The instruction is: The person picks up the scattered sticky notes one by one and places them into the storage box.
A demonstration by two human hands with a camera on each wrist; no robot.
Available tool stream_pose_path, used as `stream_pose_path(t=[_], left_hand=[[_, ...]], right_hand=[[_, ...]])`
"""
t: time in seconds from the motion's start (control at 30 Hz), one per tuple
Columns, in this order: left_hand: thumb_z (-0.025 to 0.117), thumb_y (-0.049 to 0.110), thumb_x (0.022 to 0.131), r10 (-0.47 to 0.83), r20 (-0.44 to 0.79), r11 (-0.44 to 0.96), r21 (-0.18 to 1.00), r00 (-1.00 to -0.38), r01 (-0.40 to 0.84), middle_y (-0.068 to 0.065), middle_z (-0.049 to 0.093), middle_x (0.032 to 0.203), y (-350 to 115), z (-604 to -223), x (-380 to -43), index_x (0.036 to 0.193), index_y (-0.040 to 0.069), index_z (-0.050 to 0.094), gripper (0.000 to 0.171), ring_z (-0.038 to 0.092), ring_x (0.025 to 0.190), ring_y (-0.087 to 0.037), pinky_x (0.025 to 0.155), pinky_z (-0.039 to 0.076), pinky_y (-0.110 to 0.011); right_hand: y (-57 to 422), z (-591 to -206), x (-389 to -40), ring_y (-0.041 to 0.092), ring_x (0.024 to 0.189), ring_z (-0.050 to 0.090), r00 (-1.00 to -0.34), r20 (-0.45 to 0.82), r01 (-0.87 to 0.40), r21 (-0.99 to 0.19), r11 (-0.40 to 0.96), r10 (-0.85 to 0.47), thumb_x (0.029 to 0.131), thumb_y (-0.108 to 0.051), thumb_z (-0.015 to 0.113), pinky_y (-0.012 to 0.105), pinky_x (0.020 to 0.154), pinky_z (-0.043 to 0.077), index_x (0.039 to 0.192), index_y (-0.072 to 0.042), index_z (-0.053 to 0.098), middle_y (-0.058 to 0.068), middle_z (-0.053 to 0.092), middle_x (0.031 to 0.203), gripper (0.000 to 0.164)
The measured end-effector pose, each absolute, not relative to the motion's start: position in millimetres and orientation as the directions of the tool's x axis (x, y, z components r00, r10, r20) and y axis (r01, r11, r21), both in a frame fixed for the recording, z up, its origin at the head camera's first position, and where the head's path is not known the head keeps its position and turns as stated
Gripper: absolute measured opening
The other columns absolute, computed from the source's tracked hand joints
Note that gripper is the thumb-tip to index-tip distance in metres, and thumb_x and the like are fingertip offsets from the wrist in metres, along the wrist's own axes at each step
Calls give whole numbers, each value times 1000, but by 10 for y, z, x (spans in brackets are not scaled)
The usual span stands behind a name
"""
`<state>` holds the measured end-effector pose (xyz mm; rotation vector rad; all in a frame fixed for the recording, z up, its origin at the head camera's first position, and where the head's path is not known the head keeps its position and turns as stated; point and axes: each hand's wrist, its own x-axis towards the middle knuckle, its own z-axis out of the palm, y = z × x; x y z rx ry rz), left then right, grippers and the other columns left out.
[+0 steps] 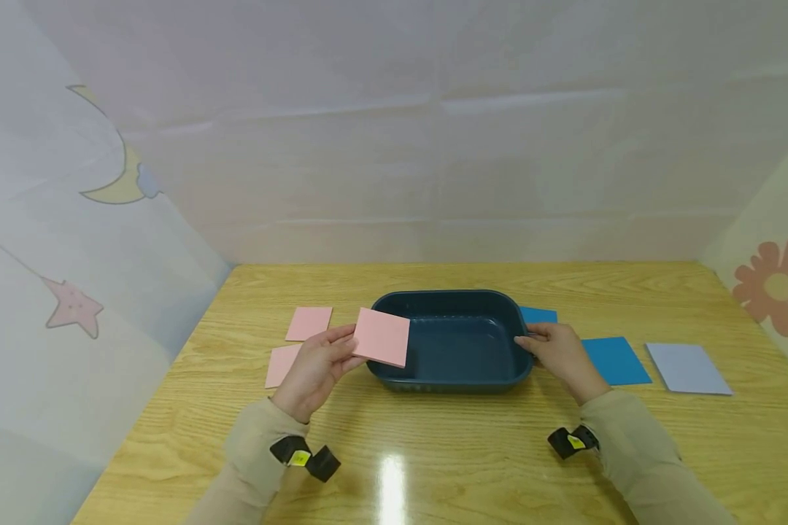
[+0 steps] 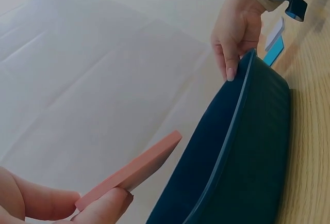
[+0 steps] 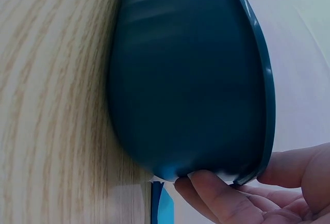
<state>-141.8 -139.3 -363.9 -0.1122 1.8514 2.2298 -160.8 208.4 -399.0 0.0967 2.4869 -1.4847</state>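
My left hand pinches a pink sticky-note pad by its left edge, thumb on one face and fingers on the other. The pad is tilted and overlaps the left end of a dark teal plastic basin in the head view. In the left wrist view, the same pad shows its thick edge, apart from the basin's rim. At the basin's right end my right hand grips the rim, thumb inside and fingers outside. The basin stands on the table, and no object shows in the visible part of its inside.
Two pink pads lie left of the basin, one farther back and one nearer, partly behind my left hand. To the right are two blue pads and a pale lilac pad. Printed cloth walls enclose the wooden table.
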Motion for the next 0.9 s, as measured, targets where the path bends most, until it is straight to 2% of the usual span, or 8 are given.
stream_pose_path(t=[0.53, 0.9], left_hand=[[40, -6, 101, 203, -229, -161, 951, -952, -263, -31, 41, 141, -1269, -3653, -1522, 141, -16, 34, 42, 54, 118, -28, 93, 48, -30], [39, -6, 101, 186, -263, -161, 942, -947, -293, -31, 42, 139, -1205, -3648, -1563, 142, -15, 33, 42, 55, 116, -29, 95, 47, -34]], right_hand=[[2079, -3968, -1602, 47, 125, 44, -966, -250, 188, -854, 485, -66, 103, -15, 50, 45, 90, 51, 142, 19, 28, 39, 37, 140, 56], [2076, -3978, -1620, 46, 123, 46, -964, -261, 201, -849, 488, -57, 103, -14, 50, 44, 88, 52, 141, 19, 29, 38, 40, 138, 55]])
